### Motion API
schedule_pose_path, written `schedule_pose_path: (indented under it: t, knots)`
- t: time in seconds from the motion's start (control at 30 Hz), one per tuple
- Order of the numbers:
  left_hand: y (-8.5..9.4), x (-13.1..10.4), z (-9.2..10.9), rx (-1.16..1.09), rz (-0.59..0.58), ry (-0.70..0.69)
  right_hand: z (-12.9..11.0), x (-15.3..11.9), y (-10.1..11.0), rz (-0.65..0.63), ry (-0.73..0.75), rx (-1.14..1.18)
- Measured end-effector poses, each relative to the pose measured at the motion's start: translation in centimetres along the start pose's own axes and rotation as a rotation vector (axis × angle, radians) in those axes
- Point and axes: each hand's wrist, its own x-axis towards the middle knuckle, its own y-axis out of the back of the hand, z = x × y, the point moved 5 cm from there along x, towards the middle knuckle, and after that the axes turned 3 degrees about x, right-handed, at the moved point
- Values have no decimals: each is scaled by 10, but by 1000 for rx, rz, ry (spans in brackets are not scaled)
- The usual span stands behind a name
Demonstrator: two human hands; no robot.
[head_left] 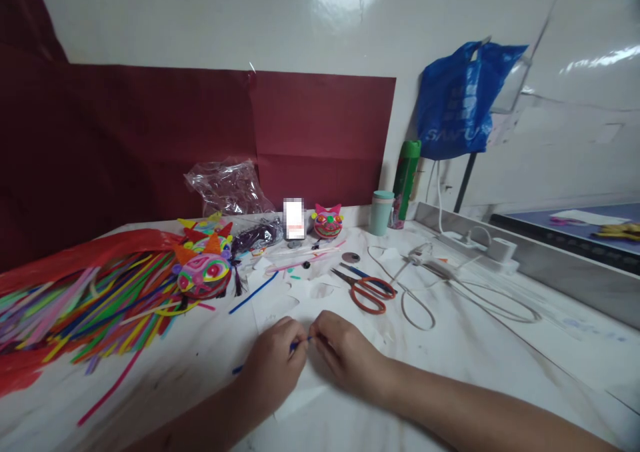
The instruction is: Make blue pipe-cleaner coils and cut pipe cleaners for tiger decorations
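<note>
The left hand (277,359) and right hand (345,351) pinch a blue strip (294,347) between closed fingertips, low over the worktop (475,352). Shaping it looks unfinished; the purple head (203,275) and pink head (327,225) seem fully decorated, with many loose strips (117,305) left

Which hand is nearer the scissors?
Right. The right hand is on the near side of the scissors, slightly to their left; the left hand is farther off to the left.
</note>
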Motion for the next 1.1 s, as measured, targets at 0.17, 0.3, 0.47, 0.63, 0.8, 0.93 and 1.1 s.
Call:
schedule_pose_path:
  t: [0.17, 0.3, 0.47, 0.63, 0.8, 0.93, 1.1]
  knots:
    - [2, 2, 0, -180, -12, 116, 1, 2, 5, 51, -80, 124]
    - [1, 1, 2, -10, -52, -25, -1, 0, 0, -20, 29, -52]
    - [-1, -3, 1, 88, -46, -64, 0, -2, -3, -6, 7, -27]
    - [6, -1, 5, -104, 71, 39, 13, 2, -4, 53, -276, 435]
    - [2, 1, 2, -226, -12, 136, 10, 4, 2, 48, -224, 413]
    - [1, 2, 2, -68, -76, 36, 1, 2, 4, -16, -23, 57]
    - [3, -3, 8, 164, -87, -116, -3, -1, -1, -76, 71, -52]
